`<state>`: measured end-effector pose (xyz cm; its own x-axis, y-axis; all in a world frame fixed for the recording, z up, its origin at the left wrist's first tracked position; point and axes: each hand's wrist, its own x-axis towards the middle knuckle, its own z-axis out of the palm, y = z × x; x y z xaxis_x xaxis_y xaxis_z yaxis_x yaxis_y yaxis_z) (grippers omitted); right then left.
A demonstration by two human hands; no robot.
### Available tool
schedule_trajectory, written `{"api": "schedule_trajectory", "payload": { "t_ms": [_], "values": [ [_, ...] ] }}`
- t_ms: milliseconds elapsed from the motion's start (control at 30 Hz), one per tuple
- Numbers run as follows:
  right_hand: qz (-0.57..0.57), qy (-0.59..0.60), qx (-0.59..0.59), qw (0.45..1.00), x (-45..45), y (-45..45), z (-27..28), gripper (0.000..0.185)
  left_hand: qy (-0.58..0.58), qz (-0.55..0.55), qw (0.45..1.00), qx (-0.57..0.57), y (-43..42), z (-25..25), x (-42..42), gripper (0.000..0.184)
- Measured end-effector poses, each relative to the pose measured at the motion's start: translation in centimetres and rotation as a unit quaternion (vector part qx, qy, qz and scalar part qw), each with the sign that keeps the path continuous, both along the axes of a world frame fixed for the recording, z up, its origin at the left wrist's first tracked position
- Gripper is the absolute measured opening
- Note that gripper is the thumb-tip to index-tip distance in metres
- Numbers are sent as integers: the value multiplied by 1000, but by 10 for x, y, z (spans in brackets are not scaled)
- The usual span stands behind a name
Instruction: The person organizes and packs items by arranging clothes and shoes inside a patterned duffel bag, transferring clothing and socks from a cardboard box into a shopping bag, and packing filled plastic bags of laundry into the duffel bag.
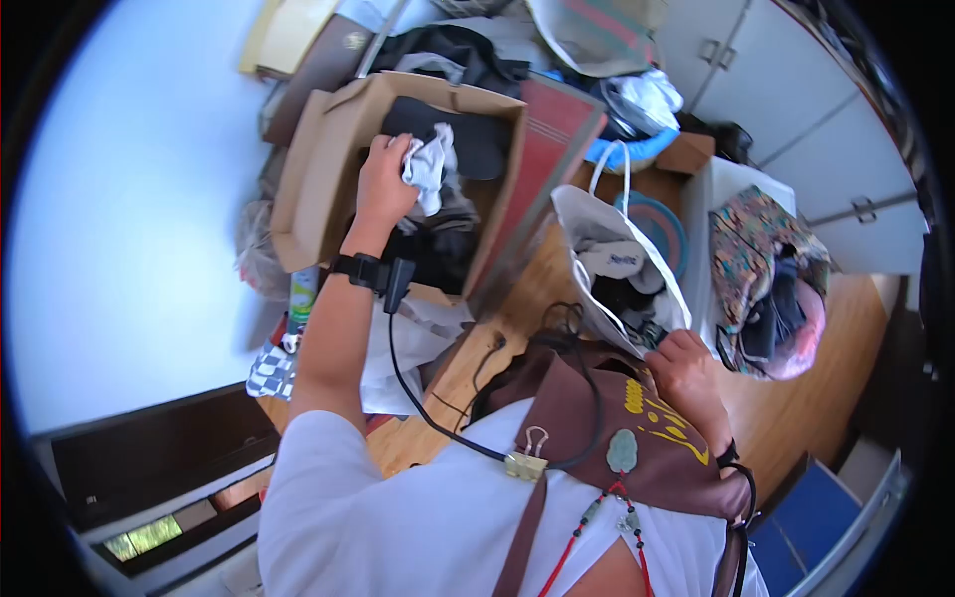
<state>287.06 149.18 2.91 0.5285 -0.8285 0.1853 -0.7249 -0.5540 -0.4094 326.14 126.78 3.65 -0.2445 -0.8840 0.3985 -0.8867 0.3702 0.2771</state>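
Note:
My left hand is closed around a crumpled white and grey cloth, perhaps a sock. It is over an open cardboard box that has dark and grey fabric items inside. At the right, my right hand has its fingers curled on the near rim of a white paper bag with a rope handle. That bag stands open toward me; a pale item with dark lettering and several dark items show in it.
A dark red panel leans along the box's right side. A patterned bag with dark and pink cloth stands at the right. Grey cabinets line the back right, and black cables lie on the wooden floor.

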Motion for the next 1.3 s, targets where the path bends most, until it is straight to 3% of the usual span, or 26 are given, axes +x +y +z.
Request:
{"api": "schedule_trajectory", "payload": {
  "t_ms": [167, 267, 333, 467, 567, 767, 833, 900, 933, 967, 1033, 1067, 1100, 1167, 1267, 1300],
  "values": [
    [51, 9, -24, 998, 3, -3, -5, 7, 187, -33, 975, -118, 18, 72, -31, 39],
    [77, 20, -29, 996, 4, -9, 0, 8, 209, -86, 969, -103, 32, 76, -77, 34],
    [83, 30, -33, 996, 3, -11, 2, 8, 196, -196, 958, -67, 46, 53, -107, 33],
    [73, 30, -59, 995, 2, -10, 2, 6, 142, -356, 898, 215, 82, -5, -162, 38],
    [94, 25, -44, 994, 10, -3, 6, 6, 85, -459, 842, 272, 81, -36, -207, 33],
    [58, 57, -27, 996, -3, 17, -3, 4, -96, -505, 742, 430, 82, -42, -255, 36],
    [25, 32, -29, 999, -9, 26, -4, 4, -225, -476, 640, 560, 81, -46, -251, 38],
    [16, 24, -35, 999, -12, 31, -8, 5, -260, -465, 601, 596, 87, -71, -239, 39],
    [18, 18, -45, 999, -14, 33, -9, 6, -287, -439, 612, 592, 93, -81, -236, 41],
    [19, 19, -41, 999, -16, 34, -8, 6, -254, -459, 656, 543, 98, -91, -232, 45],
    [31, 19, -36, 999, -12, 28, -5, 7, -170, -539, 744, 357, 101, -148, -239, 41],
    [51, 11, -42, 998, -10, 25, -4, 7, -94, -513, 767, 375, 100, -145, -249, 41],
    [45, 9, -41, 998, -11, 24, -3, 8, -20, -480, 788, 385, 96, -133, -254, 41],
    [64, -7, -43, 997, -10, 18, 2, 8, -103, -359, 795, 478, 91, -73, -248, 44],
    [38, -13, -29, 999, -12, 16, 8, 8, -23, -362, 837, 411, 82, -16, -193, 38],
    [32, -9, -20, 999, -12, 17, 7, 9, 101, -423, 830, 349, 72, -30, -162, 38]
  ]
}}
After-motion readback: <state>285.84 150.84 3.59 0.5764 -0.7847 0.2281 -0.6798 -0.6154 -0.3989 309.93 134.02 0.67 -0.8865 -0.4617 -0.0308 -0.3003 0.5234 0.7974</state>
